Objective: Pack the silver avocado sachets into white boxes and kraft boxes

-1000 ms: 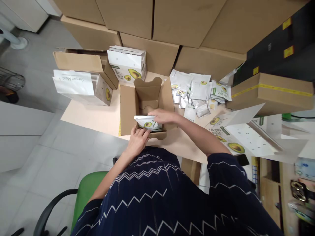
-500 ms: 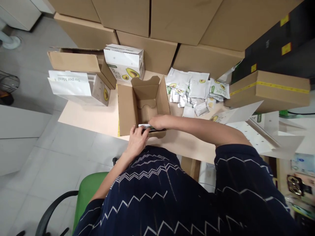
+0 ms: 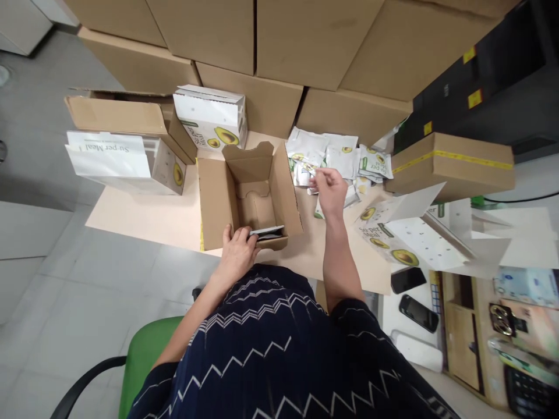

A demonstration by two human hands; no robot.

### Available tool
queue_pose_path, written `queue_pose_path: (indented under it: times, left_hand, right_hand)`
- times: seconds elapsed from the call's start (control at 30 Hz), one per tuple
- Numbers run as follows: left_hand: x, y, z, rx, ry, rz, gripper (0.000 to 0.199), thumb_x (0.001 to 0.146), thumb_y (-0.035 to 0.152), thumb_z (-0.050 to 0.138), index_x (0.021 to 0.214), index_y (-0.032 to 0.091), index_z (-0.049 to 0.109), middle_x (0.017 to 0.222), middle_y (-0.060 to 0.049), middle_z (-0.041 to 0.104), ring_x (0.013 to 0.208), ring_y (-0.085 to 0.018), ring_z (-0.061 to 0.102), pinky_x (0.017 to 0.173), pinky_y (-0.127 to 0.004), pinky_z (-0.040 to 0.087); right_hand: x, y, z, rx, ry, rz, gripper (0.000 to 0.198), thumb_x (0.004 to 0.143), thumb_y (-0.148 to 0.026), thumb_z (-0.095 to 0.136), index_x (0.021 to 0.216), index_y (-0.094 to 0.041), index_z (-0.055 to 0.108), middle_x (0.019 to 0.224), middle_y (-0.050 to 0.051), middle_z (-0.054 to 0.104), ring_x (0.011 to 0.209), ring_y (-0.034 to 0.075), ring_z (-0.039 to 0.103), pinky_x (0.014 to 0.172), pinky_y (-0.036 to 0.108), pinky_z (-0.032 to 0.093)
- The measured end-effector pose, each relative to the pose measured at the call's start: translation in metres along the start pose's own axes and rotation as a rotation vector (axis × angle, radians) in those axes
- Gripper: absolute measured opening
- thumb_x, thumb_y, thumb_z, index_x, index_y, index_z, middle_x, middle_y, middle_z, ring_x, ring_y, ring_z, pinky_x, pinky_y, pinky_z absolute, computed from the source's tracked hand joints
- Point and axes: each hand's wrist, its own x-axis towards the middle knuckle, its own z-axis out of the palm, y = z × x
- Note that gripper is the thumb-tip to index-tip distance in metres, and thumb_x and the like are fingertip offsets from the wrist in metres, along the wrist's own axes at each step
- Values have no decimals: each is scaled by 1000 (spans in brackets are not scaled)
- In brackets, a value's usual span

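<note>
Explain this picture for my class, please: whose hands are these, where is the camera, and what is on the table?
There is no machine: these are a person's two bare hands. The camera, worn on the head, looks forward and down, so the person's dark top shows below. On the table are an open brown box, a heap of packets and white cartons. The left hand is at the box's near-left corner, beside a packet inside. The right hand is at the heap; whether it holds anything is unclear.
</note>
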Motion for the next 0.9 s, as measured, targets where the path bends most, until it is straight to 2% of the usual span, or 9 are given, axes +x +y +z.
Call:
queue_pose_path:
  times: [0.07,0.13,0.2,0.37,0.53,0.6,0.7,0.8,0.9]
  left_hand:
    - [0,0,0,-1,2,-2,27,92,28,59,115,16,67,122,-18,63,112,-32,61,114,-67,27]
    - [0,1,0,4,5,2,27,93,28,58,115,16,67,121,-18,63,111,-32,61,114,-67,27]
    - [0,1,1,9,8,9,27,93,28,58,115,15,67,121,-18,63,111,-32,61,113,-68,27]
    - [-1,-1,4,16,16,15,26,93,27,58,113,15,68,117,-17,64,107,-32,62,112,-69,27]
    - [-3,-4,6,1,19,11,24,94,28,57,111,17,69,114,-16,65,105,-30,62,112,-69,27]
    - [-3,-4,6,-9,17,15,22,94,28,57,109,17,69,113,-15,65,105,-30,62,112,-69,27]
    - [-3,-5,5,-8,15,19,22,94,28,57,108,17,69,112,-15,65,104,-30,62,112,-69,26]
    - [-3,-6,5,-15,11,16,21,94,29,57,108,18,70,112,-15,65,105,-30,62,113,-70,25]
    - [-3,-5,4,-24,3,15,22,93,28,58,108,19,70,112,-15,65,105,-30,62,113,-70,25]
  right_hand:
    - [8,51,-5,-279,104,288,47,96,-45,49,133,-15,55,126,18,62,112,26,61,94,38,49]
    - [8,94,0,-490,32,568,62,90,-49,57,139,-12,48,139,23,52,124,34,53,101,44,44]
    - [1,122,11,-599,-21,690,75,87,-54,59,145,-10,40,145,25,45,130,38,47,103,46,42]
    - [-9,137,37,-739,2,630,72,89,-39,57,147,-2,34,141,29,45,131,39,44,102,44,43]
    - [-5,132,25,-703,-131,569,51,84,-11,50,134,-3,48,128,27,57,121,35,57,99,43,46]
    - [-8,136,16,-573,-117,545,42,82,-11,50,124,-9,56,116,22,65,110,31,63,94,43,49]
    - [-19,144,7,-106,15,584,29,79,-20,52,106,-15,63,96,10,70,91,24,67,82,37,55]
    - [-34,149,9,469,209,542,35,71,-28,58,105,-19,61,88,2,69,81,20,67,74,34,57]
    - [-46,151,12,802,331,404,45,62,-32,68,105,-22,61,89,-1,68,85,18,66,80,35,56]
